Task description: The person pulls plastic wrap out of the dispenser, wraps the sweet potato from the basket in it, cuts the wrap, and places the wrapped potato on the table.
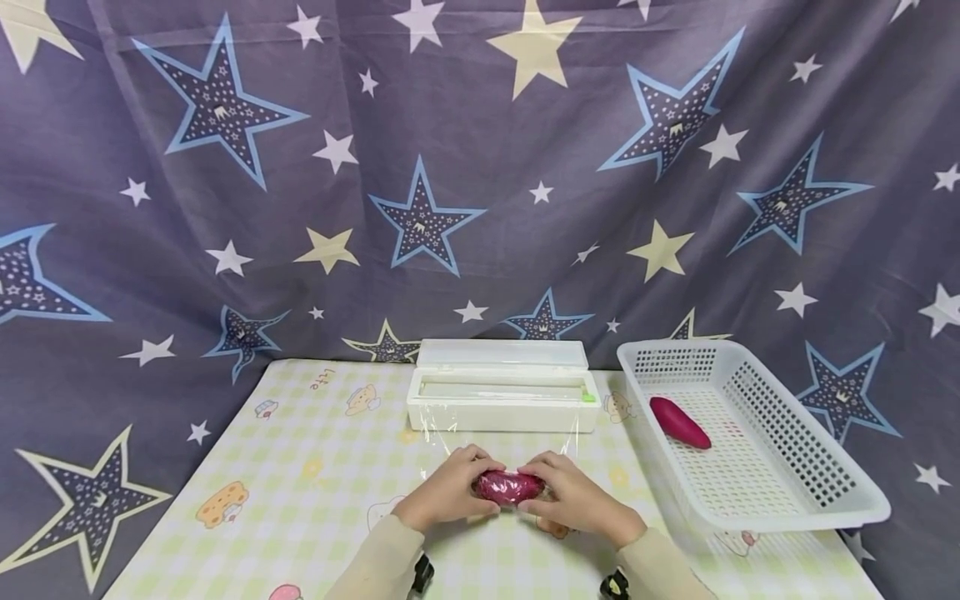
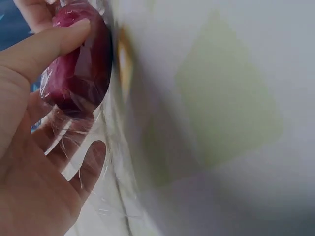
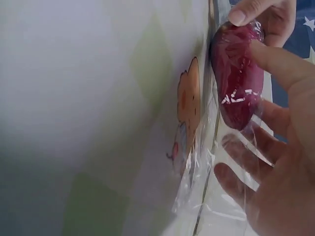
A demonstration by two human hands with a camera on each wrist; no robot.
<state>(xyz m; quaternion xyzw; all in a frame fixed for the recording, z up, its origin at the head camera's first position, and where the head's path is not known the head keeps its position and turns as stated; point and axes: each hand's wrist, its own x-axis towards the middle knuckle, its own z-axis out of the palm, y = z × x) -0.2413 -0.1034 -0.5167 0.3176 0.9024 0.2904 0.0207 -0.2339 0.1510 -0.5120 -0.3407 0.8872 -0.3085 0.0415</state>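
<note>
A purple-red sweet potato (image 1: pixel 507 488), wrapped in shiny cling film (image 3: pixel 197 167), is held low over the table between both hands. My left hand (image 1: pixel 455 487) grips its left end, the thumb lying across the film in the left wrist view. At the other end my right hand (image 1: pixel 577 495) holds it with thumb and fingers. Loose film trails past the fingers of each hand in the wrist views. Behind the hands stands a white cling film dispenser box (image 1: pixel 504 417) with its lid (image 1: pixel 502 353) raised, and a clear sheet stretches from its front toward the hands.
At the right, a white plastic basket (image 1: pixel 795 508) with perforated sides contains another purple-red sweet potato (image 1: pixel 679 422). A checked cloth with cartoon prints covers the table (image 1: pixel 300 500). Close behind the table hangs a dark curtain (image 1: pixel 480 125) patterned with stars.
</note>
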